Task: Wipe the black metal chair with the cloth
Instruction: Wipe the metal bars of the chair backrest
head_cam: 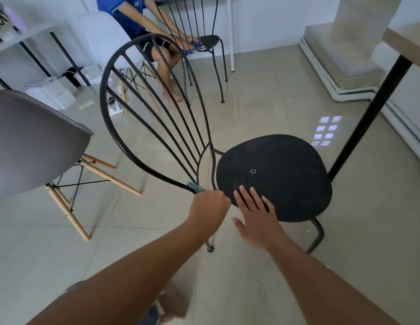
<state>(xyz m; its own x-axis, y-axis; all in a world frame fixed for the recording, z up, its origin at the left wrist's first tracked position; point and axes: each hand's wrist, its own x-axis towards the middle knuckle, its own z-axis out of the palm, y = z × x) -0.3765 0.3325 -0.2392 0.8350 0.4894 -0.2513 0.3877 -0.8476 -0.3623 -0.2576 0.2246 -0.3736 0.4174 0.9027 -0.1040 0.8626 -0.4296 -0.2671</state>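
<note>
The black metal chair [274, 177] stands on the tiled floor [251, 109]. Its round seat is on the side of the counter [406, 41] at the right, and its hooped back is on the side of a grey shell chair [35, 141]. The left grip [209, 205] is clenched around a bluish cloth [195, 186], holding it on the lower end of the back's hoop, just beside the seat's rim. The right grip [255, 216] is released, fingers straight and spread, resting flat on the near edge of the seat. Farther back, another person [134, 17] sits with hands on a second black chair [210, 41].
</note>
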